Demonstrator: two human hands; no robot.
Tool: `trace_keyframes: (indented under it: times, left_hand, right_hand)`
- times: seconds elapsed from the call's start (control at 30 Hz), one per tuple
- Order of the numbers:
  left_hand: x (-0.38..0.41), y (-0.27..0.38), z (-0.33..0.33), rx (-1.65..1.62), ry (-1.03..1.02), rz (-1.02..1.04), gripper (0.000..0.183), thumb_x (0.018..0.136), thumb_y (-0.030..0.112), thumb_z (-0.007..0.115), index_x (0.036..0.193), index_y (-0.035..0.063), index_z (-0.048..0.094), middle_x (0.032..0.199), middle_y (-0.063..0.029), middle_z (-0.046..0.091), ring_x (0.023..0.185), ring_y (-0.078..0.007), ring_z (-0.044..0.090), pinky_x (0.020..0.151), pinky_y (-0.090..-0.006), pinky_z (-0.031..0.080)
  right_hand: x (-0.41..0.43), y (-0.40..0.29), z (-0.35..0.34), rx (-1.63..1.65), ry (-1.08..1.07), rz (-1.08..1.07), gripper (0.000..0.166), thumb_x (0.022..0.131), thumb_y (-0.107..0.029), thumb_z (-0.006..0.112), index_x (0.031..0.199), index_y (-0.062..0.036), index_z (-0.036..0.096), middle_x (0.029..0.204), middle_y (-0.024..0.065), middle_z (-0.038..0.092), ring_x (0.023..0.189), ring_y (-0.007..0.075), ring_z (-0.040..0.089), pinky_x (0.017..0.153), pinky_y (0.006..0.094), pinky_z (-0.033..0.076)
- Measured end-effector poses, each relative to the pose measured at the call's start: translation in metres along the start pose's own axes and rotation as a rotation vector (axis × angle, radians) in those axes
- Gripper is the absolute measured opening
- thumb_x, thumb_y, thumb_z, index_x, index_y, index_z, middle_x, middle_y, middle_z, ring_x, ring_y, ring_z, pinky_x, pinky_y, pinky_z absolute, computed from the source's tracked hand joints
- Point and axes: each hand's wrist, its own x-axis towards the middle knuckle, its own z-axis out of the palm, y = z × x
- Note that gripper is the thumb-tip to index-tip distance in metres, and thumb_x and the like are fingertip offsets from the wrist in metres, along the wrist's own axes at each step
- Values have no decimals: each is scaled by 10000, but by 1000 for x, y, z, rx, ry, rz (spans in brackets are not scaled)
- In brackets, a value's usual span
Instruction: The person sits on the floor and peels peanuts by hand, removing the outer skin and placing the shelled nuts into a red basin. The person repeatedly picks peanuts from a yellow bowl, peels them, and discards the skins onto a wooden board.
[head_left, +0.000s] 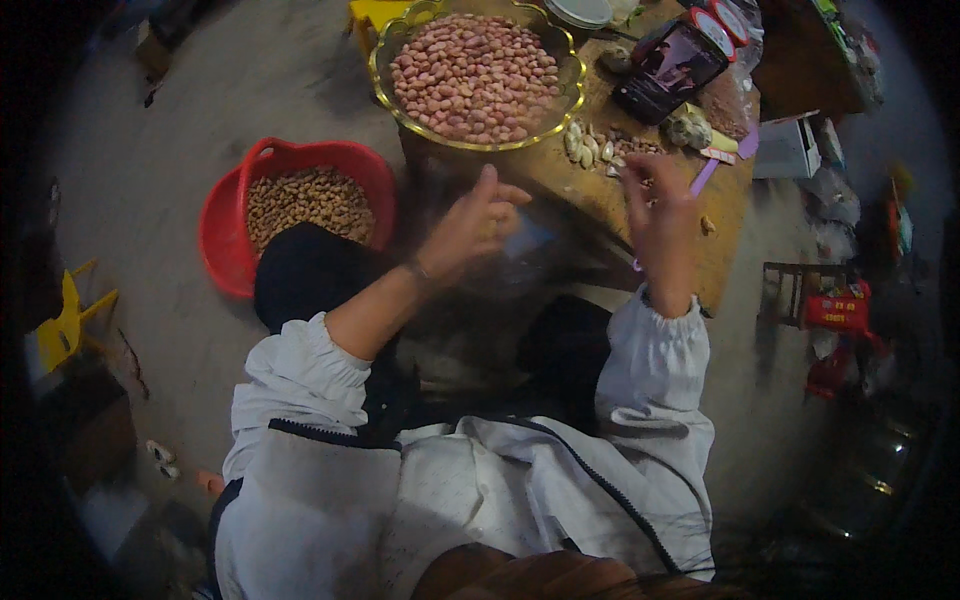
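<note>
My left hand (476, 225) is in front of the table's near edge, below a clear scalloped bowl (379, 97) with a gold rim. Its thumb is raised and the other fingers are partly curled; whether anything sits in them is hidden. Over the wooden table (705, 262) my right hand (664, 199) is blurred, its fingers bent close to a small pile of kernels (634, 142) and several pale pieces (589, 146). Pink shelled peanuts (476, 79) fill the bowl. Down at my left, a red plastic basket (219, 236) holds peanuts in their shells (307, 202).
A phone (671, 71) with a lit screen lies among round red-and-white lids (712, 34) and plastic packaging on the table. A yellow stool (60, 330) stands on the floor at far left. A red box (838, 311) is off to the right.
</note>
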Motion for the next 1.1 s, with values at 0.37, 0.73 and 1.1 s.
trace_keyframes:
  times: [0.37,0.73,1.1]
  left_hand:
    - [-4,-2,1,-134,22,63,730,941,626,137,1282,47,425,1177,-84,553,1116,-168,524,980,-311,397]
    - [-6,-5,-8,9,100,299,256,962,260,478,1104,52,522,904,29,551,714,-15,471,571,-151,346]
    - [-8,1,-2,180,134,433,157,891,104,606,1031,49,561,898,26,550,747,-17,482,627,-157,376]
  right_hand:
    - [-38,-70,57,103,-236,-458,346,652,-40,702,988,-65,624,932,100,573,850,326,545,729,398,458]
    - [-34,-41,60,1004,-320,351,225,841,-55,654,1055,-3,609,983,52,646,903,121,599,808,250,468]
    - [-38,-36,66,644,-160,-47,214,838,-4,612,1050,26,594,989,78,637,912,142,613,809,271,483]
